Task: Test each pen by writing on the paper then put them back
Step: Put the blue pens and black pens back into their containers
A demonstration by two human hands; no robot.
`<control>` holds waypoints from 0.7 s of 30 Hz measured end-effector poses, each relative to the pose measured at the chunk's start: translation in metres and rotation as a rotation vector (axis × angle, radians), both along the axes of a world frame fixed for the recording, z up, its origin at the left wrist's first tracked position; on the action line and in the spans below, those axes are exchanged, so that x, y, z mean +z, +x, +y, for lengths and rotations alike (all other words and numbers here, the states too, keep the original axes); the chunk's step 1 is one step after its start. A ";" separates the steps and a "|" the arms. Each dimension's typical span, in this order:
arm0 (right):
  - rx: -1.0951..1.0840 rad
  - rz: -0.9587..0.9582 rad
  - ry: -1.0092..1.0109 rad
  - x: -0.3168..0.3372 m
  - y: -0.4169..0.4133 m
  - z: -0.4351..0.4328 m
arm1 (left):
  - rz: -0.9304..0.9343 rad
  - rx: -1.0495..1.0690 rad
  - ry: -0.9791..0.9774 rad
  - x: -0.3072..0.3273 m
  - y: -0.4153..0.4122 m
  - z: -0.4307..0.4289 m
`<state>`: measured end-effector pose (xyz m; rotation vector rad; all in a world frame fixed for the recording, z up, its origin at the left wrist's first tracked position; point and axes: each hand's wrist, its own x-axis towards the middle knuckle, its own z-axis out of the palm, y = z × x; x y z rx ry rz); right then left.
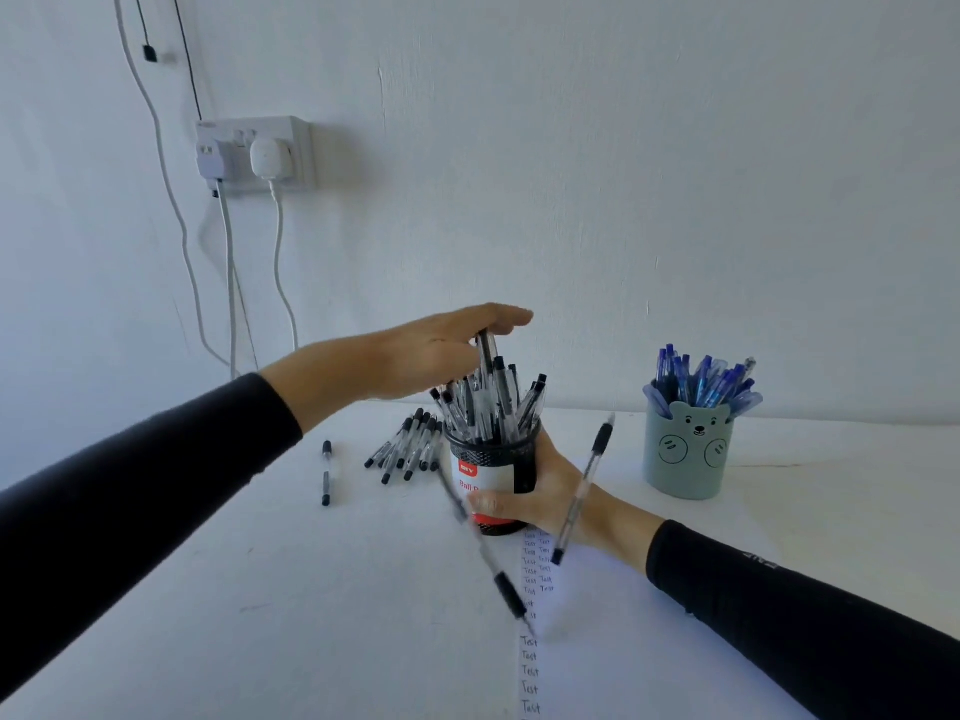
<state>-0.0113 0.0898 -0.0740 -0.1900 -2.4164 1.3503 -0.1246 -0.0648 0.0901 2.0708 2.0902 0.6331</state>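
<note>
Gripping the round black mesh pen cup with the red-and-white label is the right hand. Its fingers wrap the cup's right side and the thumb lies across the front, so that one's clamped on.

The left hand reaches in over the top of the cup. Its fingers are fairly straight above the end of a clear black-capped pen that sticks up higher than the rest of the bunch. Honestly can't tell if it's pinching that pen or just touching it.

Two more pens are super blurry. A tilted pen sits just right of the cup, crossing in front of the right wrist. A slanting pen runs down in front of the cup. No idea if either is lying flat or in the air.

Also in front of the cup is the white sheet of paper with a column of handwritten "Test".

Left of the cup, a loose bunch of black-capped pens lies on the white table, with a lone pen farther left.

Well right of the cup stands a teal bear-face holder full of blue pens.
</note>
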 end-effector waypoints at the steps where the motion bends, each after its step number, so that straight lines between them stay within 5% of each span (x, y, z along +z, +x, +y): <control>1: -0.006 0.012 -0.030 0.003 0.001 -0.005 | -0.065 0.014 0.005 -0.004 0.003 0.000; 8: 0.046 0.040 -0.086 0.012 0.003 -0.008 | 0.593 0.116 0.091 -0.028 0.018 0.014; 12: 0.077 0.008 -0.098 0.015 0.009 -0.011 | 0.137 0.173 0.298 -0.027 0.015 0.004; 16: 0.083 -0.023 -0.106 0.018 0.013 -0.013 | 0.013 0.192 0.663 -0.051 0.003 -0.026; 18: 0.093 -0.029 -0.109 0.022 0.016 -0.017 | -0.127 0.141 0.556 -0.068 0.000 -0.053; 21: 0.081 -0.047 -0.097 0.025 0.016 -0.018 | -0.340 -0.041 -0.050 -0.081 -0.001 -0.093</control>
